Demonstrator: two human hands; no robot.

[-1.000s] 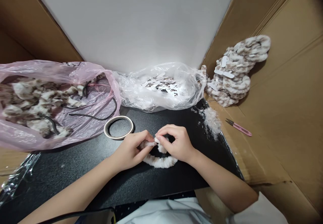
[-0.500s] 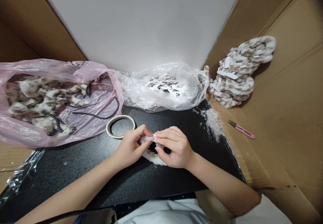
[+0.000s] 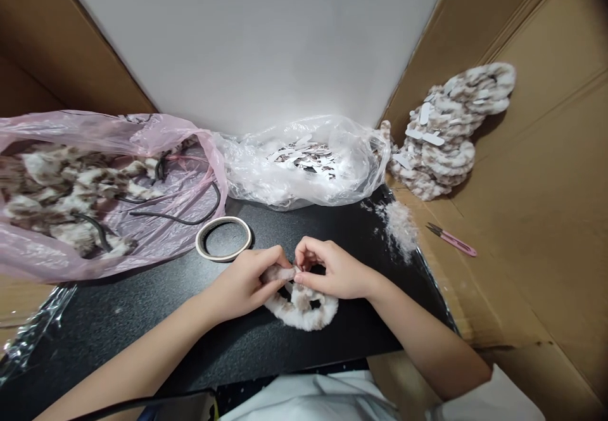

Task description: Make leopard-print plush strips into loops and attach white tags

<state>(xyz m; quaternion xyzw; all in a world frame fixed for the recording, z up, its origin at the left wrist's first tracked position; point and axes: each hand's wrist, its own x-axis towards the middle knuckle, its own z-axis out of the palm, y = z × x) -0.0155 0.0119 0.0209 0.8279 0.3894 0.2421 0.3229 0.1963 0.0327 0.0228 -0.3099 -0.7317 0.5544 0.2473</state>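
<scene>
A fluffy white and brown ring [image 3: 304, 316] lies on the black tabletop, its upper part raised between my hands. My left hand [image 3: 251, 282] pinches the furry band at the ring's upper left, thumb and fingers around it. Close beside it, my right hand [image 3: 330, 269] has its thumb and curled fingers pressed together on the same band, near the left fingertips. The small detail between the fingertips is too tiny to make out. Just beyond my left hand a roll of tape [image 3: 223, 238] lies flat.
A pink bag [image 3: 178, 237] with furry pieces and dark cords is at the left. At the back sits a clear bag [image 3: 242, 183] of white tags. Furry rings [image 3: 441, 149] with tags are piled right, near fluff [image 3: 400, 228] and pink snips [image 3: 456, 242] on cardboard.
My right hand has turned and its fingers have curled up, uncovering more of the furry ring below. The view has shifted slightly.
</scene>
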